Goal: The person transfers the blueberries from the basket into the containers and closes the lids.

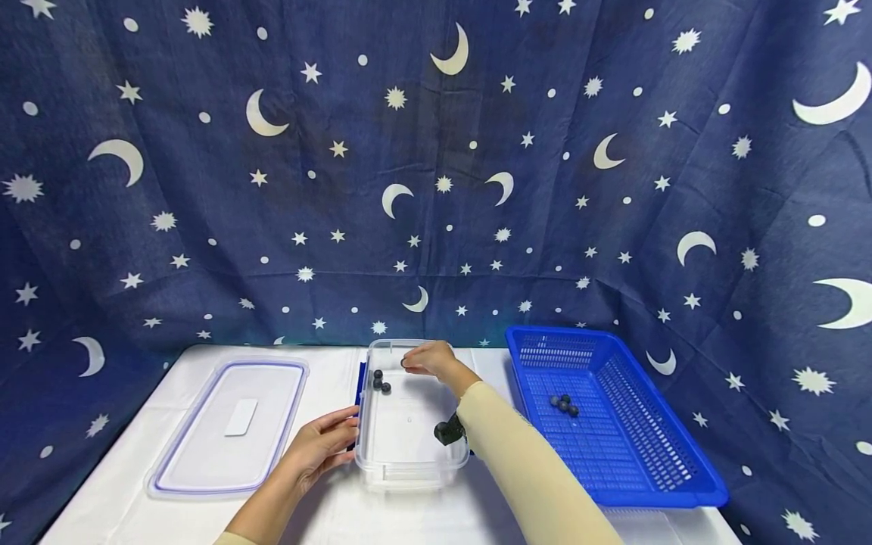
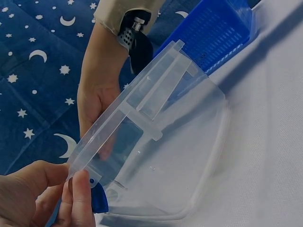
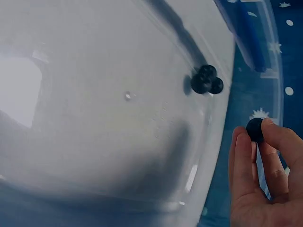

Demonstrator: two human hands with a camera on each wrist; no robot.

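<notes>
My right hand (image 1: pixel 431 359) pinches a blueberry (image 3: pixel 254 129) between thumb and fingertips, above the far end of a clear plastic container (image 1: pixel 412 468). Inside it, three more blueberries (image 1: pixel 386 387) sit close together by the far left corner. The fingers of my left hand (image 1: pixel 323 443) rest against the container's left side, at a blue side latch (image 2: pixel 99 198). To the right, a blue plastic basket (image 1: pixel 681 496) holds several blueberries (image 1: pixel 563 406) in a small cluster on its floor.
A clear lid (image 1: pixel 197 458) with a bluish-purple seal and a white label (image 1: pixel 241 418) lies flat at the left of the white-covered table (image 1: pixel 381 522). Behind the table hangs a dark blue curtain (image 1: pixel 436 219) with moons and stars.
</notes>
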